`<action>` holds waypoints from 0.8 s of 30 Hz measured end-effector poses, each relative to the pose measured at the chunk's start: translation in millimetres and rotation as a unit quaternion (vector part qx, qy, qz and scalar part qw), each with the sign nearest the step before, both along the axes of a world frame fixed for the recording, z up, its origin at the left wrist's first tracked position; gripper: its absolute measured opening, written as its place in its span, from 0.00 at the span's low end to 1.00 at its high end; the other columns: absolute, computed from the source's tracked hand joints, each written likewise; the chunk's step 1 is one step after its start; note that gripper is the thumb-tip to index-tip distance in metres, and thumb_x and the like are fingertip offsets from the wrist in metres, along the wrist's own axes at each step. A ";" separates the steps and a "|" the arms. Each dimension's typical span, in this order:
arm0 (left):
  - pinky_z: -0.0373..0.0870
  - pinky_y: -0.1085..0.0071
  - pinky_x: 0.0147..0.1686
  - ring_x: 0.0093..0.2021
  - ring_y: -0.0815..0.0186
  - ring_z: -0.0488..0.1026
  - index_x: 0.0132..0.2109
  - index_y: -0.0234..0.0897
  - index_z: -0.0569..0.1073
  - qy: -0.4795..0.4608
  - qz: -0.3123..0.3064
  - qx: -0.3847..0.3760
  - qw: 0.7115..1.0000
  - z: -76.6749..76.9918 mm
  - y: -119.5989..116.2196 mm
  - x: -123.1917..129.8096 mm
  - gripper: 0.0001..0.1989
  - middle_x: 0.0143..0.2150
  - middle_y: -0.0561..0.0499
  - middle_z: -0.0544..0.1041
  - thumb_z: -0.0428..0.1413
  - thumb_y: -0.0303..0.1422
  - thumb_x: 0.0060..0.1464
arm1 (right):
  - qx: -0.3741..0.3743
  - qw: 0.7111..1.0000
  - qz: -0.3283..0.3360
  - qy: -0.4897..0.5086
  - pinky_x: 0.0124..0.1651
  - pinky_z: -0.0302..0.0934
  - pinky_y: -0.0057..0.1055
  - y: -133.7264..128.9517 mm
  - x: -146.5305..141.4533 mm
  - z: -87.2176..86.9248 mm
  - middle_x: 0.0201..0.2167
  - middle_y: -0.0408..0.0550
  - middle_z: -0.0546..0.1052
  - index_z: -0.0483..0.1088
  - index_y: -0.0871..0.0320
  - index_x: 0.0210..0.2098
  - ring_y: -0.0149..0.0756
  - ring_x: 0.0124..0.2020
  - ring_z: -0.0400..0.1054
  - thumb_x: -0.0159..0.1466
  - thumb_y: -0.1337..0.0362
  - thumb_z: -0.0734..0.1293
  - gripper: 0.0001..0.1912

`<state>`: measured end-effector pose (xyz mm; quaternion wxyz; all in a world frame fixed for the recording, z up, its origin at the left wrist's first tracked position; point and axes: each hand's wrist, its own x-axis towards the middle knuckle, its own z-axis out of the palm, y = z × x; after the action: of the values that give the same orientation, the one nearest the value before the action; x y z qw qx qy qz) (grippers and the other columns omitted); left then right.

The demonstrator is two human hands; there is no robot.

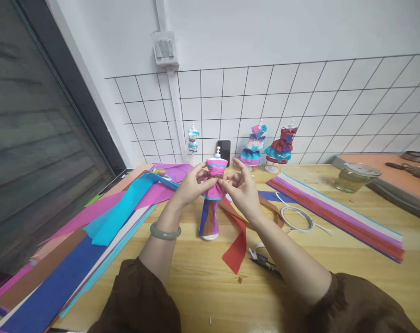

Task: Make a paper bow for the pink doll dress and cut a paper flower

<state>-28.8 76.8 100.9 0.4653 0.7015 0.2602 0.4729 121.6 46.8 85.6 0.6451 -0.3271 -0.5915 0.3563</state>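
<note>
Wooden table (334,277) carries everything. Long crepe paper sheets (74,249) lie well left of the fingers, and a striped paper stack (337,212) lies to the right of them. Between the fingers stands a small mannequin (214,194) in a pink paper dress. The left hand (191,187) and the right hand (240,187) pinch its waist from both sides. A red strip (237,243) hangs below the right fingers, near a tape roll (297,218).
</note>
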 end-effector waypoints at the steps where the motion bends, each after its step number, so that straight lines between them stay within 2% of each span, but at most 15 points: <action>1: 0.66 0.64 0.45 0.46 0.59 0.70 0.53 0.35 0.63 0.004 0.009 0.005 1.000 -0.5 0.3 -0.2 0.26 0.43 0.44 0.73 0.58 0.35 0.46 | 0.002 1.000 -0.001 -0.001 0.26 0.59 0.30 0.0 -0.2 -0.1 0.26 0.42 0.69 0.50 0.54 0.57 0.30 0.23 0.63 0.54 0.63 0.69 0.35; 8: 0.64 0.65 0.46 0.44 0.61 0.70 0.53 0.34 0.63 0.029 0.038 0.041 0.998 -0.3 -0.1 -0.9 0.25 0.40 0.45 0.73 0.58 0.33 0.47 | 0.002 1.000 0.007 0.003 0.27 0.60 0.31 0.6 -1.2 -1.4 0.26 0.42 0.69 0.50 0.54 0.57 0.31 0.23 0.64 0.54 0.63 0.69 0.35; 19: 0.65 0.66 0.45 0.44 0.62 0.70 0.53 0.34 0.62 0.009 0.036 0.034 0.999 -3.0 1.9 0.4 0.27 0.40 0.45 0.73 0.58 0.33 0.46 | -0.001 1.000 0.013 0.007 0.25 0.60 0.31 -2.1 -2.7 2.2 0.25 0.41 0.68 0.52 0.52 0.56 0.31 0.23 0.63 0.54 0.62 0.69 0.33; 24: 0.66 0.67 0.44 0.43 0.63 0.70 0.54 0.34 0.61 0.013 0.038 0.041 0.998 -3.9 2.5 0.5 0.27 0.39 0.46 0.73 0.57 0.32 0.46 | -0.016 0.998 0.051 0.024 0.26 0.60 0.29 0.2 -0.1 2.4 0.26 0.40 0.67 0.51 0.53 0.57 0.29 0.23 0.63 0.53 0.62 0.70 0.36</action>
<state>-28.2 79.3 97.0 0.4147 0.7156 0.2733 0.4912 121.4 47.1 88.0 0.6349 -0.2978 -0.5858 0.4063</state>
